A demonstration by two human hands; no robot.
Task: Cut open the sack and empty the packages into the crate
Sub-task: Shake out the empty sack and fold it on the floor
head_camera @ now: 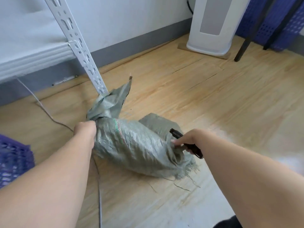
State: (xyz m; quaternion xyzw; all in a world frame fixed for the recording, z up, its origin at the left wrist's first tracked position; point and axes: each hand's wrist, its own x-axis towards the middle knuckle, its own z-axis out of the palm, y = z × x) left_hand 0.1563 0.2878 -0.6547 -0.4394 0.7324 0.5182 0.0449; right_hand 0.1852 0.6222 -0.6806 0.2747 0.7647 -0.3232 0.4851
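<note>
A grey-green woven sack (131, 142) lies on the wooden floor, bulging, with its neck tied off and a frayed bottom edge at the right. My left hand (84, 130) grips the sack at the tied neck. My right hand (185, 139) holds a black utility knife (189, 144) and rests against the sack's right end, near the frayed edge. The knife's tip points up and to the left. A purple plastic crate (13, 158) shows at the left edge of the view, partly cut off.
A white slotted shelf post (85, 56) stands just behind the sack's neck. A thin grey cable (98, 186) runs across the floor under my left arm. A white appliance (212, 25) and blue crates (269, 22) stand at the back right, with dark legs in front of them.
</note>
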